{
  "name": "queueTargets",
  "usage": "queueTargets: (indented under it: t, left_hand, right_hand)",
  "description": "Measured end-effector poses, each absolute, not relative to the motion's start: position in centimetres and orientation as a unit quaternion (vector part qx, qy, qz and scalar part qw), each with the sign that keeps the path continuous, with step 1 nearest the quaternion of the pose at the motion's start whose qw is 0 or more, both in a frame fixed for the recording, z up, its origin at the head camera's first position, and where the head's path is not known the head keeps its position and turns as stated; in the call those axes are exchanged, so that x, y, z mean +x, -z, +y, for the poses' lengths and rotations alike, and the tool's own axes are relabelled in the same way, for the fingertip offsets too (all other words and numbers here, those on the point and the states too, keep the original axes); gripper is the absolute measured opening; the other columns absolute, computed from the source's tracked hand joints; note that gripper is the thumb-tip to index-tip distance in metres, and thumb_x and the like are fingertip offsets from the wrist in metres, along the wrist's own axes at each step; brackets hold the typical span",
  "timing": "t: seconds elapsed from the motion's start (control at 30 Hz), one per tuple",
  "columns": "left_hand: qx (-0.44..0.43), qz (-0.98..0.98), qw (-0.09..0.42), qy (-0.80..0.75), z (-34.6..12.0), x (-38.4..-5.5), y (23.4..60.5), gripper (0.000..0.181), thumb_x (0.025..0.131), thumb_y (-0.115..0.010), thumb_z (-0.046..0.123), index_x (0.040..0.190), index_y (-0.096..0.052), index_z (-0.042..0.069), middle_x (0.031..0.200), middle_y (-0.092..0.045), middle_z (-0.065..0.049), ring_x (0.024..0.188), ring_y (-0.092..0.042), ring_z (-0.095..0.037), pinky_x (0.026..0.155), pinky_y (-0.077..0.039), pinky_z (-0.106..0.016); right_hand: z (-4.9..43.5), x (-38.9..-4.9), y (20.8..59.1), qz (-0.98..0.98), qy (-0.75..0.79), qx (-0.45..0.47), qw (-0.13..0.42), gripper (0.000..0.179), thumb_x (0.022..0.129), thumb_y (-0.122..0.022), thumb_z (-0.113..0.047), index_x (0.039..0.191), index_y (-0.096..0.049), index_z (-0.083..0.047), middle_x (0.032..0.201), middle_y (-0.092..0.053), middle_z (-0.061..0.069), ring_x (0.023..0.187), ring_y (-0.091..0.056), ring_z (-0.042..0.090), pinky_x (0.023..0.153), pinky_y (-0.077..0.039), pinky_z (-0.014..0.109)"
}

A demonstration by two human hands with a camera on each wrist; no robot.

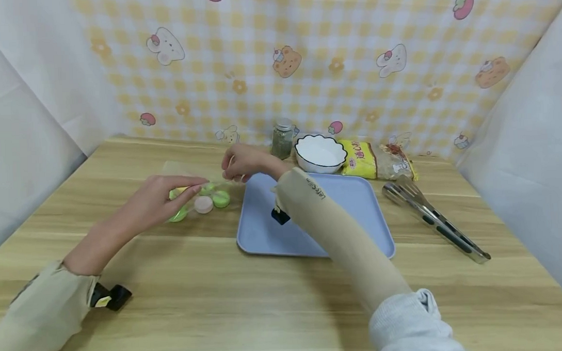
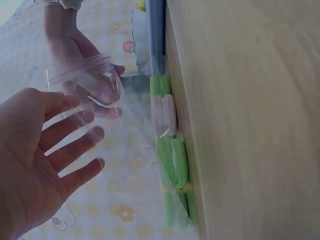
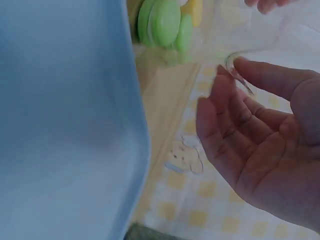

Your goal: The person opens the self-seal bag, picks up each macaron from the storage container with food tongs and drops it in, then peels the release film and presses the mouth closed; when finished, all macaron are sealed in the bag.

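A clear plastic bag (image 2: 130, 145) with a reddish printed strip along its top stretches between the two hands. My left hand (image 1: 161, 200) pinches one edge of it between thumb and index finger, the other fingers spread in the left wrist view. Across from it, my right hand (image 1: 249, 161) pinches the opposite side near the opening, thumb against fingertips. Several macarons sit on the table below: green ones (image 1: 221, 199), a pale pink one (image 1: 203, 204) and a yellow one (image 3: 194, 11). The see-through bag overlaps them in the left wrist view.
Under the right forearm lies a blue tray (image 1: 269, 232). Behind it stand a glass jar of dried herbs (image 1: 282, 139), a white scalloped bowl (image 1: 320, 152) and a yellow food packet (image 1: 360, 160). Metal tongs (image 1: 436, 219) lie to the right. A checked cloth (image 1: 249, 58) hangs behind.
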State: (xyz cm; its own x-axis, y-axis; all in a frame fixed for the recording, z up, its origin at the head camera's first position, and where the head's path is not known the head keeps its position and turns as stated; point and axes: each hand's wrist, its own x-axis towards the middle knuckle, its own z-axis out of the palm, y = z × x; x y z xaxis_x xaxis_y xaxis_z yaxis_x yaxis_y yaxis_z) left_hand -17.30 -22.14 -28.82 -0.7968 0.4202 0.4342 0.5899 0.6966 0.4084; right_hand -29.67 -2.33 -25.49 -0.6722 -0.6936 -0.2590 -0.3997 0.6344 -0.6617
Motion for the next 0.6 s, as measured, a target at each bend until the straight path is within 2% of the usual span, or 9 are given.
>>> queueTargets:
  t: [0.07, 0.17, 0.23, 0.27, 0.4, 0.43, 0.5, 0.6]
  left_hand:
    - [-0.266, -0.912, 0.181, 0.255, -21.9, -17.2, 28.7, 0.022, 0.092, -0.061, 0.015, 0.11, -0.067, 0.005, 0.101, -0.068, -0.012, 0.039, -0.033, -0.005, 0.048, -0.039, -0.029]
    - [-0.218, -0.924, 0.222, 0.22, -21.4, -16.8, 28.4, 0.024, 0.083, -0.072, 0.018, 0.096, -0.06, 0.001, 0.086, -0.061, -0.012, 0.054, -0.044, -0.016, 0.052, -0.04, -0.033]
    - [-0.19, -0.931, 0.24, 0.196, -21.1, -16.4, 28.2, 0.036, 0.077, -0.078, 0.02, 0.089, -0.05, 0.001, 0.079, -0.049, -0.01, 0.065, -0.046, -0.021, 0.056, -0.039, -0.034]
    - [-0.181, -0.933, 0.244, 0.192, -21.0, -16.3, 28.2, 0.041, 0.075, -0.08, 0.021, 0.088, -0.046, 0.002, 0.078, -0.043, -0.009, 0.064, -0.041, -0.021, 0.055, -0.035, -0.033]
    - [-0.177, -0.931, 0.255, 0.193, -20.5, -16.1, 28.2, 0.046, 0.073, -0.081, 0.019, 0.089, -0.041, 0.002, 0.079, -0.037, -0.008, 0.065, -0.036, -0.02, 0.054, -0.033, -0.031]
    - [-0.178, -0.929, 0.258, 0.195, -20.4, -16.1, 28.3, 0.047, 0.072, -0.081, 0.018, 0.088, -0.041, 0.002, 0.079, -0.037, -0.008, 0.065, -0.036, -0.02, 0.053, -0.032, -0.031]
    - [-0.176, -0.927, 0.266, 0.195, -20.4, -16.1, 28.3, 0.048, 0.071, -0.082, 0.019, 0.086, -0.039, 0.003, 0.077, -0.036, -0.007, 0.063, -0.035, -0.019, 0.051, -0.032, -0.03]
    - [-0.187, -0.924, 0.285, 0.175, -20.4, -16.0, 28.3, 0.048, 0.07, -0.083, 0.023, 0.077, -0.038, 0.007, 0.071, -0.034, -0.004, 0.055, -0.031, -0.016, 0.046, -0.028, -0.028]
  right_hand:
    - [-2.5, -29.6, 25.7, 0.858, 0.326, -0.29, 0.272, 0.013, 0.092, -0.056, -0.009, 0.103, -0.058, -0.001, 0.079, -0.059, 0.011, 0.062, -0.052, 0.016, 0.069, -0.051, 0.038]
    - [-2.2, -29.5, 25.8, 0.838, 0.382, -0.27, 0.281, 0.013, 0.092, -0.053, -0.004, 0.1, -0.058, 0.004, 0.073, -0.053, 0.01, 0.059, -0.046, 0.016, 0.069, -0.049, 0.041]
    - [-1.9, -29.4, 25.8, 0.826, 0.413, -0.261, 0.28, 0.014, 0.093, -0.05, -0.002, 0.099, -0.058, 0.007, 0.071, -0.049, 0.01, 0.06, -0.044, 0.017, 0.07, -0.049, 0.043]
    - [-1.8, -29.4, 25.8, 0.824, 0.42, -0.259, 0.278, 0.016, 0.093, -0.049, -0.001, 0.1, -0.058, 0.009, 0.071, -0.049, 0.01, 0.061, -0.045, 0.017, 0.07, -0.049, 0.043]
    - [-1.7, -29.1, 26.0, 0.838, 0.419, -0.24, 0.254, 0.024, 0.096, -0.05, -0.012, 0.104, -0.06, 0.009, 0.079, -0.057, 0.011, 0.066, -0.055, 0.019, 0.07, -0.053, 0.039]
    - [-1.8, -29.1, 26.2, 0.848, 0.407, -0.237, 0.243, 0.026, 0.097, -0.05, -0.017, 0.098, -0.061, 0.007, 0.08, -0.058, 0.01, 0.065, -0.056, 0.018, 0.067, -0.053, 0.036]
    - [-2.0, -28.9, 26.4, 0.871, 0.368, -0.239, 0.221, 0.037, 0.097, -0.05, -0.026, 0.076, -0.059, 0.002, 0.068, -0.056, 0.006, 0.054, -0.052, 0.015, 0.059, -0.052, 0.032]
    - [-2.3, -29.0, 26.6, 0.907, 0.283, -0.242, 0.195, 0.048, 0.096, -0.052, -0.034, 0.055, -0.041, -0.011, 0.051, -0.04, -0.001, 0.042, -0.036, 0.01, 0.048, -0.041, 0.027]
